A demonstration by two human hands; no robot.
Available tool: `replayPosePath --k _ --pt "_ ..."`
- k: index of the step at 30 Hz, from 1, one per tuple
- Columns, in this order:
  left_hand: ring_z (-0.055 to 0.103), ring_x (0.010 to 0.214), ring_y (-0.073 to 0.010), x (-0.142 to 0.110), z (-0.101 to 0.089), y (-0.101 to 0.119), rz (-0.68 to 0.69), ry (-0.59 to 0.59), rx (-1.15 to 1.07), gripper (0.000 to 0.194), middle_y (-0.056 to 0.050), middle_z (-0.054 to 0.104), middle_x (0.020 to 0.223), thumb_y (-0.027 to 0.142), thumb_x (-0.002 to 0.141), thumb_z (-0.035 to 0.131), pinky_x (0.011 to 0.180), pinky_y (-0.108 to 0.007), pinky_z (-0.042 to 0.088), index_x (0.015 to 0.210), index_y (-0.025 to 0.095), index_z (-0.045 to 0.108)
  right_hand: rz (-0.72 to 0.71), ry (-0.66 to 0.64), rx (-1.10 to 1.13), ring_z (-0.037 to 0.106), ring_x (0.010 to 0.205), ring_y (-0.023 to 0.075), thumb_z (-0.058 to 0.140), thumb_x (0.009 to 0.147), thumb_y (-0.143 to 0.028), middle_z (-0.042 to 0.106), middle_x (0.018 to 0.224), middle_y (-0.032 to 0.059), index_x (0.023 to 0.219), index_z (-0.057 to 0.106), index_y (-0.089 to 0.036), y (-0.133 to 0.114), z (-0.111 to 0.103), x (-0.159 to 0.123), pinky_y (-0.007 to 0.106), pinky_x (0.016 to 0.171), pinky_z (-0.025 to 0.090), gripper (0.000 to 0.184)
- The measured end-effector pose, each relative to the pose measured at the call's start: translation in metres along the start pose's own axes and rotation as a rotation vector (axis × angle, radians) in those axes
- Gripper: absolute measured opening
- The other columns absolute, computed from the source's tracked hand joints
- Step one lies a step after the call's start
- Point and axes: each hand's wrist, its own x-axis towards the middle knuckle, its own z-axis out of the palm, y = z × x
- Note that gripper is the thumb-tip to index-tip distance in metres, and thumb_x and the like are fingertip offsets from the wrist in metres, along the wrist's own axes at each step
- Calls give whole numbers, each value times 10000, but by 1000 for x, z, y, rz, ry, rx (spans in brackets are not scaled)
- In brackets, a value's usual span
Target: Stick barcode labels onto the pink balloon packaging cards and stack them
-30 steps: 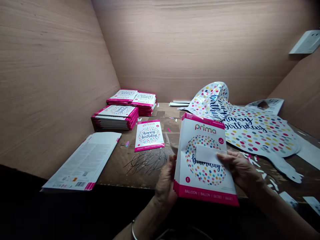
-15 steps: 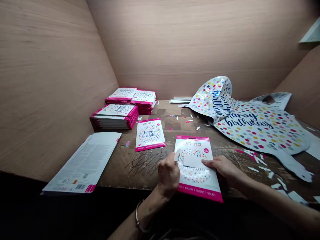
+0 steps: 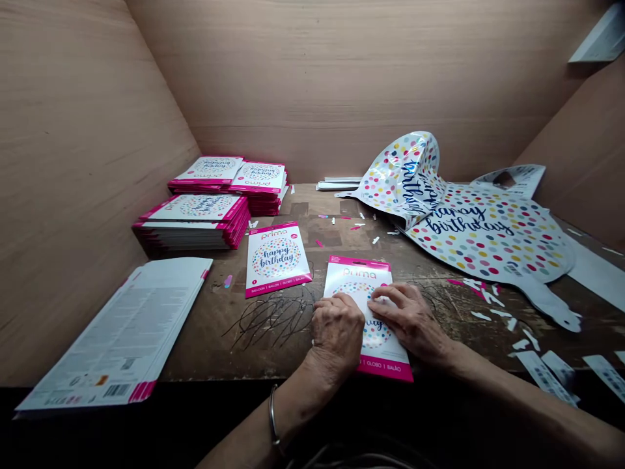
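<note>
Since my left hand [image 3: 336,340] and right hand [image 3: 407,319] press flat, apart, on the pink-edged white balloon packet [image 3: 359,273], a sideways slip could crease it.

Dim warm light, wide-angle edge distortion

Left of a lone Prima balloon packet [image 3: 278,259] lay stacked pink-edged packets [image 3: 193,218] and a white printed sheaf [image 3: 117,332]; to its right sprawled a polka-dot foil birthday balloon [image 3: 481,228] among paper scraps [image 3: 530,339].
</note>
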Motion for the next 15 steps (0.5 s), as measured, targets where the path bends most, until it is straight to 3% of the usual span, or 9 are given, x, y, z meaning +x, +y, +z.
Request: replayPosePath --k 2,5,8,11,15 --pt "494 996 -504 0 4 2 -49 24 -98 309 -349 575 862 86 731 383 750 -557 371 896 -29 617 -32 -21 81 389 1173 284 409 901 -274 553 1238 56 1072 634 -273 6 4 -4 525 974 286 283" --pt "374 1120 -539 3 12 8 -137 79 -292 313 -330 573 917 164 742 413 842 -632 267 909 9 627 -57 -181 175 199 1314 320 405 901 -355 404 1385 34 1199 553 -283 9 -1 -4 619 1028 118 341" --pt "278 1192 -546 7 17 13 -197 99 -376 308 -331 568 962 196 740 436 890 -672 163 910 29 631 -83 -298 220 114 1345 317 396 902 -406 336 1426 36 1296 450 -289 5 -11 1 623 1036 56 414" --pt "302 1171 -567 10 18 17 -207 80 -288 329 -378 549 988 150 735 428 855 -698 190 942 -15 624 -110 -314 227 81 1351 317 388 902 -435 337 1425 49 1346 371 -294 1 -13 6 633 1029 60 466" --pt "420 1090 -555 5 12 11 -110 -63 19 399 -432 518 1035 87 764 356 792 -658 331 1031 -113 574 -120 -265 205 131 1342 329 418 880 -470 366 1406 79 1298 443 -254 1 -10 6 635 1027 80 471"
